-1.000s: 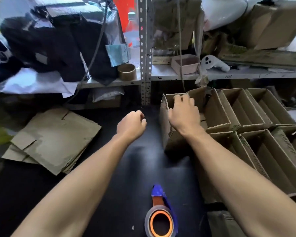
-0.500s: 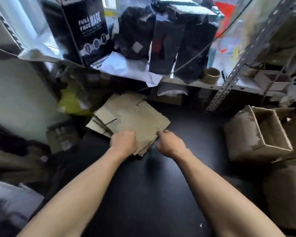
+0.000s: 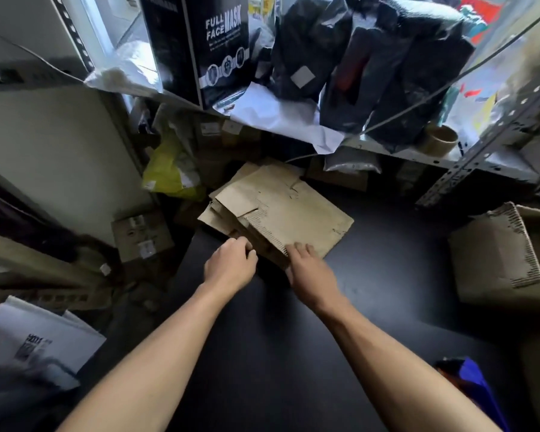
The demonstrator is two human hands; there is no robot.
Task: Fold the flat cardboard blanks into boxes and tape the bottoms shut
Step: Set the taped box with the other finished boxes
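A stack of flat brown cardboard blanks (image 3: 281, 210) lies at the back of the black table (image 3: 287, 353). My left hand (image 3: 229, 266) is at the stack's near left corner, its fingers curled against the edges of the blanks. My right hand (image 3: 309, 271) pinches the near edge of the top blank, fingers on top and thumb underneath. A folded open box (image 3: 502, 260) stands at the right edge. The blue tape dispenser (image 3: 471, 388) shows partly at the lower right.
A metal shelf (image 3: 402, 151) above the table holds a black FULL FACE MASK box (image 3: 206, 45), dark bags and an empty tape core (image 3: 440, 140). A yellow bag (image 3: 172, 169) and small cartons lie left of the table. White papers (image 3: 35, 341) sit lower left.
My head turned left from the row of finished boxes to the stack of blanks. Both hands moved onto the stack's near edge, and the right hand now pinches the top blank.
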